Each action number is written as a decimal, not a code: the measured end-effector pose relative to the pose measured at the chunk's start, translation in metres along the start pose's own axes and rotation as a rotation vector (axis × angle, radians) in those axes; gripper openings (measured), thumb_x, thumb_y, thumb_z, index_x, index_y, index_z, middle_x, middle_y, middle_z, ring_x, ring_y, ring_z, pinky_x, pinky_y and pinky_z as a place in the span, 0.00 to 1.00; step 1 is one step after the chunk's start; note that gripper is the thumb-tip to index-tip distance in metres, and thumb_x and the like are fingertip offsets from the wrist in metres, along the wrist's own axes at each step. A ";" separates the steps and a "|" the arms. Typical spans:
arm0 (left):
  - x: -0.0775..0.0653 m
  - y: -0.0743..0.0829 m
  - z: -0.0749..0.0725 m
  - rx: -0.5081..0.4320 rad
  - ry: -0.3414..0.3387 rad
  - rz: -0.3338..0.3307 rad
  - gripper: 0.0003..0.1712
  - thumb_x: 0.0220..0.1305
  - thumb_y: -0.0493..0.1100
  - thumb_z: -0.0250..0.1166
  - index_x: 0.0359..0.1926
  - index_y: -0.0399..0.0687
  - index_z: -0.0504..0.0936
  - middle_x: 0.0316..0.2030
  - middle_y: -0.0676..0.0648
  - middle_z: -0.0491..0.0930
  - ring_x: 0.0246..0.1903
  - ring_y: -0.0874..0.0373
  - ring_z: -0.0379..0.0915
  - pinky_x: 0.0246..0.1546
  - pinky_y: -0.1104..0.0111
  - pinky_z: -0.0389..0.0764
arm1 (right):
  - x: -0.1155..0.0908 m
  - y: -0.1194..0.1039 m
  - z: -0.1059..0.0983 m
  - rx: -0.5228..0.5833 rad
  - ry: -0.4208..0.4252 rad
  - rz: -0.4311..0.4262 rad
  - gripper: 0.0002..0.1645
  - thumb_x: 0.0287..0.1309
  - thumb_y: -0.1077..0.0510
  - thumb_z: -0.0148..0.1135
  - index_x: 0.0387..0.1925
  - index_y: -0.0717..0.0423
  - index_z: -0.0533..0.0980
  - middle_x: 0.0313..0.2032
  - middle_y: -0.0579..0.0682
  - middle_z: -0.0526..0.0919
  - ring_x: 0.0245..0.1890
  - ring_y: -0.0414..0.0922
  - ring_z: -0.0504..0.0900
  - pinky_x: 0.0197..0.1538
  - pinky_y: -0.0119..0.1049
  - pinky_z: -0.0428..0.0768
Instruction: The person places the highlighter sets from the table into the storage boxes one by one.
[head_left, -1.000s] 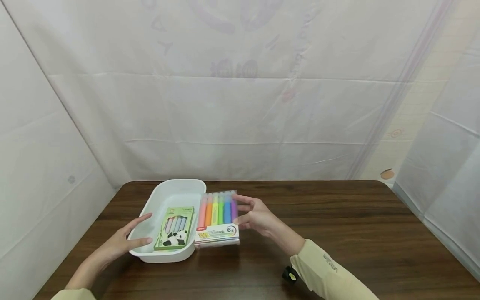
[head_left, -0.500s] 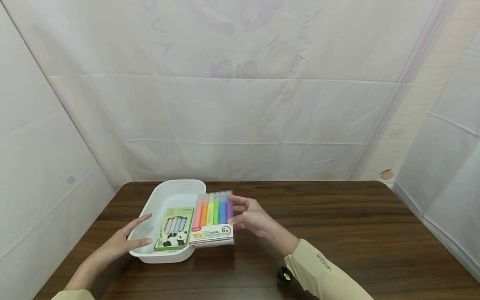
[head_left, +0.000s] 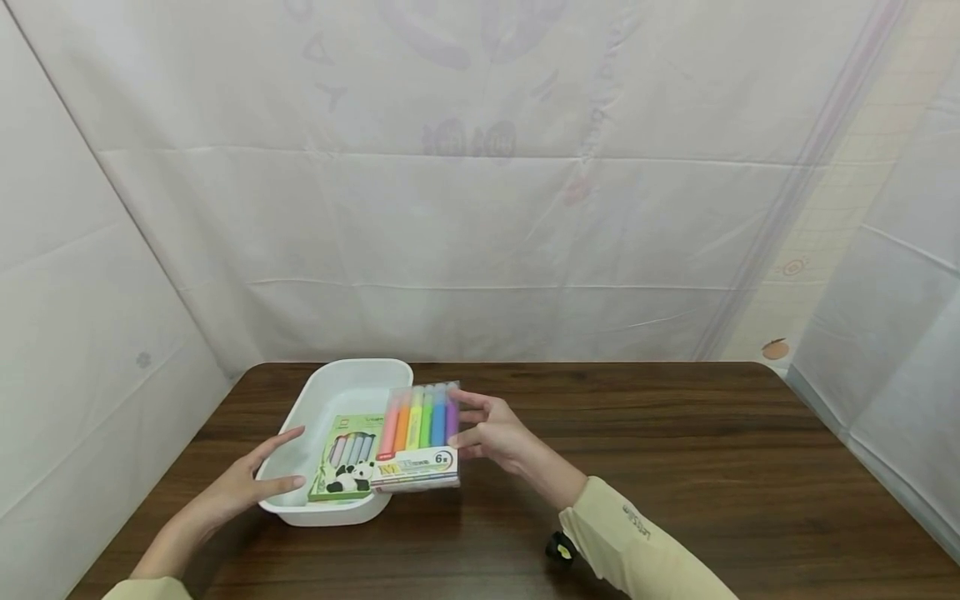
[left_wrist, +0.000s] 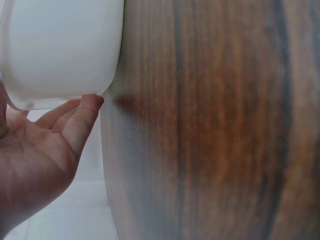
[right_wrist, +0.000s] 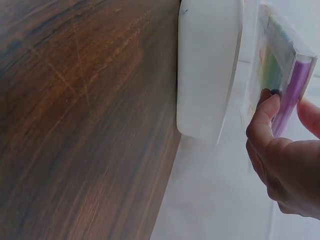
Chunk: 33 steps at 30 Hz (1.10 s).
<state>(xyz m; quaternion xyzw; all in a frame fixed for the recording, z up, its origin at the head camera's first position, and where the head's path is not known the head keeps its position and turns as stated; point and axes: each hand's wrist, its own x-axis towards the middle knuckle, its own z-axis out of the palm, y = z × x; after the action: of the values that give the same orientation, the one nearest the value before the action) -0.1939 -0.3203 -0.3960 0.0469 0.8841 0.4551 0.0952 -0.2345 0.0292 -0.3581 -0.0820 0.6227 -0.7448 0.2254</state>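
In the head view a white plastic tray [head_left: 337, 517] stands at the table's left. My left hand [head_left: 240, 483] holds its left side, thumb and index finger over the rim; in the left wrist view, other fingers [left_wrist: 80, 122] touch the outer wall. Inside the tray lies a green panda-print box of pens [head_left: 345, 458]. My right hand [head_left: 498, 433] pinches the right edge of a clear pack of highlighters [head_left: 420, 421], raised and overlapping the tray's right rim and part of the panda box. The right wrist view shows the pack [right_wrist: 295, 85] above the tray's wall [right_wrist: 205, 70].
The dark wooden table [head_left: 675, 467] extends to the right. Pale printed curtains [head_left: 480, 233] hang behind and at both sides. A small black object [head_left: 560, 548] is by the right sleeve.
My right hand has moved left with the highlighter pack, which now covers part of the panda box. My left hand and the tray have stayed in place.
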 end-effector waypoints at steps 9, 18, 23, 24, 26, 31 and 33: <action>-0.001 0.003 -0.001 -0.005 -0.014 -0.017 0.46 0.56 0.47 0.64 0.69 0.43 0.49 0.66 0.27 0.44 0.61 0.35 0.46 0.52 0.43 0.60 | 0.005 0.003 0.004 -0.011 -0.009 -0.015 0.41 0.45 0.79 0.57 0.64 0.61 0.60 0.49 0.63 0.74 0.34 0.46 0.79 0.34 0.38 0.80; -0.002 0.003 -0.002 0.003 -0.014 -0.031 0.46 0.56 0.47 0.64 0.69 0.43 0.49 0.65 0.26 0.44 0.61 0.34 0.46 0.53 0.41 0.59 | 0.011 0.005 0.011 -0.027 0.003 -0.018 0.41 0.44 0.79 0.57 0.63 0.60 0.62 0.47 0.61 0.75 0.34 0.46 0.78 0.35 0.40 0.80; -0.002 0.003 -0.002 0.003 -0.009 -0.031 0.46 0.56 0.47 0.64 0.69 0.43 0.49 0.65 0.27 0.45 0.60 0.35 0.48 0.52 0.43 0.60 | 0.014 0.005 0.015 -0.024 0.016 -0.022 0.41 0.43 0.80 0.57 0.63 0.60 0.63 0.47 0.61 0.75 0.34 0.46 0.78 0.34 0.40 0.80; -0.002 0.003 -0.002 0.004 -0.009 -0.031 0.46 0.56 0.47 0.64 0.69 0.43 0.49 0.65 0.27 0.45 0.60 0.35 0.48 0.52 0.43 0.60 | 0.014 0.005 0.016 -0.027 0.018 -0.023 0.42 0.43 0.80 0.57 0.63 0.60 0.63 0.47 0.61 0.75 0.34 0.46 0.78 0.34 0.40 0.80; -0.002 0.004 -0.002 0.002 -0.011 -0.030 0.46 0.56 0.47 0.64 0.69 0.43 0.49 0.65 0.27 0.45 0.61 0.34 0.48 0.52 0.43 0.60 | 0.015 0.005 0.017 -0.031 0.020 -0.025 0.41 0.43 0.80 0.57 0.63 0.60 0.63 0.47 0.61 0.75 0.34 0.46 0.78 0.34 0.40 0.80; -0.002 0.004 -0.002 0.001 -0.016 -0.035 0.46 0.56 0.48 0.64 0.69 0.43 0.48 0.65 0.26 0.44 0.61 0.34 0.47 0.52 0.42 0.60 | 0.018 0.006 0.019 -0.031 0.019 -0.027 0.41 0.43 0.79 0.57 0.62 0.60 0.63 0.46 0.61 0.76 0.34 0.45 0.78 0.33 0.39 0.80; -0.002 0.004 -0.002 0.002 -0.016 -0.036 0.46 0.56 0.48 0.64 0.69 0.42 0.48 0.65 0.26 0.44 0.61 0.34 0.47 0.52 0.43 0.60 | 0.019 0.006 0.020 -0.028 0.018 -0.025 0.41 0.43 0.79 0.57 0.62 0.60 0.64 0.45 0.60 0.76 0.33 0.45 0.78 0.33 0.39 0.80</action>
<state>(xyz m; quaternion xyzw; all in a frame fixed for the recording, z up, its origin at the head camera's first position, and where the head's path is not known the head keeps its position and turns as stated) -0.1919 -0.3196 -0.3911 0.0347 0.8844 0.4520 0.1105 -0.2418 0.0020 -0.3629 -0.0862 0.6338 -0.7396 0.2093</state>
